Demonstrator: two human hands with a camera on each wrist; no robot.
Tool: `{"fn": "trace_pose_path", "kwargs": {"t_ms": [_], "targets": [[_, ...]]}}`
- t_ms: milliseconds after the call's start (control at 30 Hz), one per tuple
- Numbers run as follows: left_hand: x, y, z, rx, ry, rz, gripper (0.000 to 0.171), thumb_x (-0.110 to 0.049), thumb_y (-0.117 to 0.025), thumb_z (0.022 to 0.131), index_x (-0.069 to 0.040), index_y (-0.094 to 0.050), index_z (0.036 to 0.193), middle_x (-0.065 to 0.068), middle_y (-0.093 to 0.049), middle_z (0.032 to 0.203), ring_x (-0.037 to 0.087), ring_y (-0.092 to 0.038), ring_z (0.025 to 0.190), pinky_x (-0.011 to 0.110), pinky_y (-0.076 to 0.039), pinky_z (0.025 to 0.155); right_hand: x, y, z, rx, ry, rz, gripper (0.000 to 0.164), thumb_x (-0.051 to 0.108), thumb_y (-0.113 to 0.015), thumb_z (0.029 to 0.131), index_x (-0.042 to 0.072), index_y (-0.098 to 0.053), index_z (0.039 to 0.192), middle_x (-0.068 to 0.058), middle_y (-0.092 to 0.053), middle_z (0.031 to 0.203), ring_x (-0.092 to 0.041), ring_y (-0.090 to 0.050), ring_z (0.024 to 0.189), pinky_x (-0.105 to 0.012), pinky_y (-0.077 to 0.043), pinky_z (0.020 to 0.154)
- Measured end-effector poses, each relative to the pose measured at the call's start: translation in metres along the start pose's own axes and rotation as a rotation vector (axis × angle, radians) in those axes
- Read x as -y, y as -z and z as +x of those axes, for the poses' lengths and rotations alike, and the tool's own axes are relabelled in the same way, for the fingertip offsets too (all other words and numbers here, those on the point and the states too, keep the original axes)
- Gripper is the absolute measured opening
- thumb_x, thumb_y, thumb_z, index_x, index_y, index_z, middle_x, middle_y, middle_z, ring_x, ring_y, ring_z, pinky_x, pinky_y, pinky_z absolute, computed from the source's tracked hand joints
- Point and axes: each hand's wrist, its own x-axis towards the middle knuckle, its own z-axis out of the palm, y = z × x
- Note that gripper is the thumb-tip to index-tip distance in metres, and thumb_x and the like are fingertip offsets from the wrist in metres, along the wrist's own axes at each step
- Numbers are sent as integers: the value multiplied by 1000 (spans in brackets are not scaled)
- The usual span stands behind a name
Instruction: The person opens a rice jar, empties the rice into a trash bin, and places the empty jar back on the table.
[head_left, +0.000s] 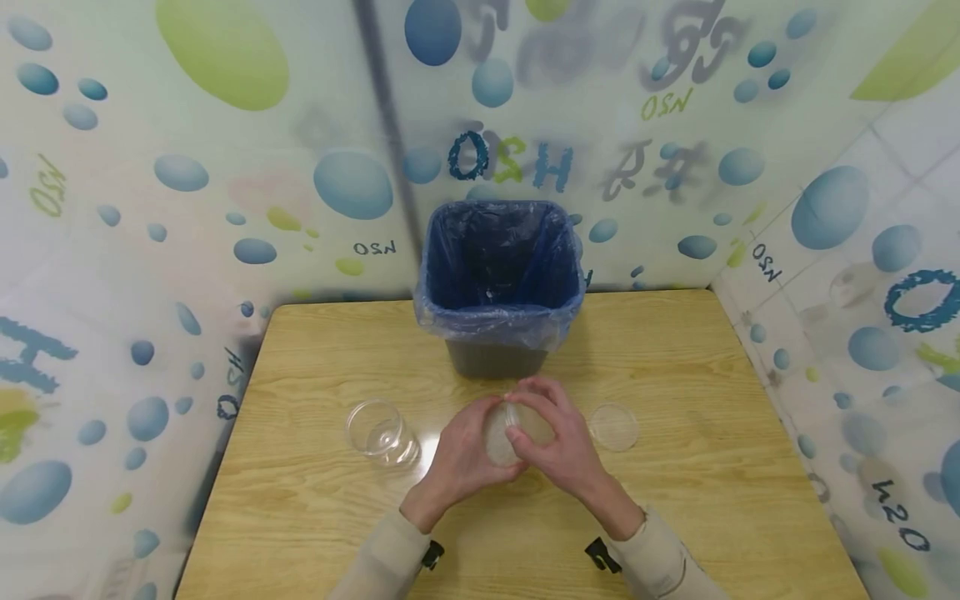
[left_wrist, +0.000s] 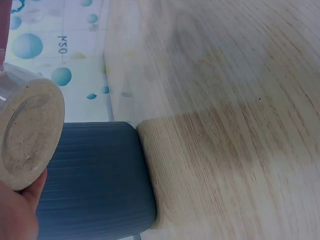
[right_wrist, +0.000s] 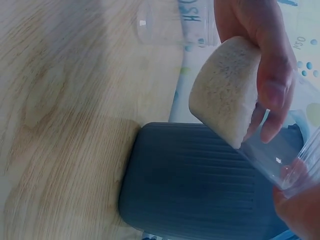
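Observation:
Tilted on its side between both hands is a clear plastic jar [head_left: 498, 442], partly filled with pale, grain-like stuff [right_wrist: 223, 92]. My left hand [head_left: 467, 452] curls round its body, as the right wrist view also shows. At the ridged rim end, my right hand [head_left: 558, 442] grips with thumb and fingers; I cannot tell whether a lid is on there. The left wrist view looks at the round base [left_wrist: 32, 132] of the jar. To the left, a second clear jar [head_left: 384, 433] stands open on the table, and a clear round lid [head_left: 615, 427] lies to the right.
Just beyond the hands, a dark grey bin [head_left: 497, 358] lined with a blue bag [head_left: 495, 321] stands at the back of the wooden table [head_left: 322, 358]. Patterned walls [head_left: 300, 167] enclose the back and sides.

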Motion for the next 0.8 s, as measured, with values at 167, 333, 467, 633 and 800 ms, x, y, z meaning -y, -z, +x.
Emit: {"fn": "trace_pose_path", "kwargs": {"t_ms": [167, 333, 467, 633, 800], "targets": [[0, 2, 1, 6, -19, -27, 90, -41, -96, 58, -1, -58, 130, 12, -69, 118, 24, -67, 101, 40, -59, 81, 0, 1, 0, -4, 30, 29, 37, 13, -77, 82, 14, -73, 118, -11, -61, 129, -29, -57, 121, -40, -48, 103], [-1, 3, 3, 12, -25, -59, 90, -40, -95, 59, -1, -58, 131, 12, -69, 120, 25, -68, 100, 40, -59, 81, -2, 2, 1, -9, 72, 43, 37, 12, -77, 80, 13, -73, 117, -14, -61, 128, -31, -58, 119, -40, -49, 102], [-2, 6, 5, 40, -9, -85, 90, -39, -95, 60, -1, -58, 132, 13, -69, 121, 25, -68, 99, 39, -59, 79, -3, 3, 3, 0, 94, 51, 36, 13, -76, 80, 13, -73, 117, -13, -61, 128, -32, -58, 119, -39, -49, 102], [-3, 9, 7, 82, 7, -100, 87, -39, -94, 61, -2, -59, 131, 10, -69, 120, 23, -68, 96, 37, -58, 76, -6, 5, 4, 8, 130, 73, 35, 14, -76, 81, 12, -73, 116, -15, -62, 127, -32, -59, 117, -37, -49, 102], [-4, 11, 8, 133, 31, -166, 88, -38, -93, 63, -2, -56, 135, 11, -68, 124, 23, -67, 98, 36, -58, 78, -8, 6, 6, 23, 195, 111, 31, 19, -74, 84, 12, -73, 114, -15, -62, 125, -32, -61, 115, -36, -49, 102]]}}
